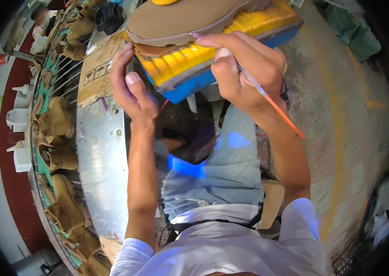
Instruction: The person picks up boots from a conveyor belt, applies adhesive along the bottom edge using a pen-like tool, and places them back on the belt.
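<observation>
Pinched in my right hand [249, 69] is a thin pen [279, 112] with a clear pinkish barrel and an orange tail. Its tip meets the wavy edge of a brown shoe piece [180, 20], flat side up. That piece lies on a yellow-and-blue block [194, 64], and orange-brown material shows beneath its front edge. My left hand [132, 89] is at the block's left corner. Its thumb stands apart from the fingers, whose tips touch the corner or the shoe piece's end; I cannot tell which. A yellow part at the top is cut off by the frame.
A metal bench [102, 161] runs along my left, with a cardboard sheet [95, 76] and another pen [105, 106] on it. Beyond it, several tan boots [59, 117] line a rack beside white bottles [17, 120]. Another person [42, 27] is at the far left.
</observation>
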### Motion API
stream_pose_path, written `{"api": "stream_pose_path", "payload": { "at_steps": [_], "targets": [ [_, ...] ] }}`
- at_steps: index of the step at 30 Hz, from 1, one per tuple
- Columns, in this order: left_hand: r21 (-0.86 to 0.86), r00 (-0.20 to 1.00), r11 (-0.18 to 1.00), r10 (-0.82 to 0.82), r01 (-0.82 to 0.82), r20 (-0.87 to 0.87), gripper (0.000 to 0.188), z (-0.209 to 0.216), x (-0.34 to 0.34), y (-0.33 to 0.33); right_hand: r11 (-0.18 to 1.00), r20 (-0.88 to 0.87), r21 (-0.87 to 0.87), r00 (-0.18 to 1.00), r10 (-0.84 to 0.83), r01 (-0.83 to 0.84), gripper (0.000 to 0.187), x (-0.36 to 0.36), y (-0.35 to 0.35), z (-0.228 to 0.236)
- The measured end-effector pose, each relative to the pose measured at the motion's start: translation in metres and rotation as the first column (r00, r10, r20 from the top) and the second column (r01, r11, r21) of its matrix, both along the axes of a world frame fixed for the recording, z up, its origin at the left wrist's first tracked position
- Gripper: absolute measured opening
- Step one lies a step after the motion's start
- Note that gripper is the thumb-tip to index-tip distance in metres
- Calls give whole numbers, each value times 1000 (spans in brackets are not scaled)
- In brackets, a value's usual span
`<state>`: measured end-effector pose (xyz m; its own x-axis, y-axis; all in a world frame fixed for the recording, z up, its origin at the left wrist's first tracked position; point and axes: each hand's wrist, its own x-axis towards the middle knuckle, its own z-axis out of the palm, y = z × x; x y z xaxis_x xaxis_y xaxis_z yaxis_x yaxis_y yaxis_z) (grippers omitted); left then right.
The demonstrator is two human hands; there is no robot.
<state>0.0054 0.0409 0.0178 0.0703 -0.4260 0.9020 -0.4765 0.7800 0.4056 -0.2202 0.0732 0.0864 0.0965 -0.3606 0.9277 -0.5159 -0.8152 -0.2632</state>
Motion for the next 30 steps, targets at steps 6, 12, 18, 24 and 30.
{"api": "stream_pose_path", "payload": {
  "at_steps": [6, 12, 18, 24, 30],
  "targets": [
    [333, 999, 943, 6, 6, -35, 60, 47, -18, -7, 992, -123, -37, 985, -124, 121, 23, -36, -37, -7],
    [261, 944, 931, 184, -257, 274, 99, 49, -23, -26, 988, -229, -54, 962, -151, 142, 23, -58, -45, 5],
    [237, 943, 953, 106, -187, 317, 109, 46, -11, -36, 993, -219, -57, 969, -116, 106, 24, -74, -42, 4],
    [301, 966, 954, -70, -8, 247, 109, 42, -1, -60, 962, -272, -130, 924, -269, 242, 25, -99, -26, 2],
    [56, 897, 936, 314, -348, 312, 89, 32, 0, -86, 945, -326, -145, 888, -324, 292, 27, -114, 6, 16]
  ]
}}
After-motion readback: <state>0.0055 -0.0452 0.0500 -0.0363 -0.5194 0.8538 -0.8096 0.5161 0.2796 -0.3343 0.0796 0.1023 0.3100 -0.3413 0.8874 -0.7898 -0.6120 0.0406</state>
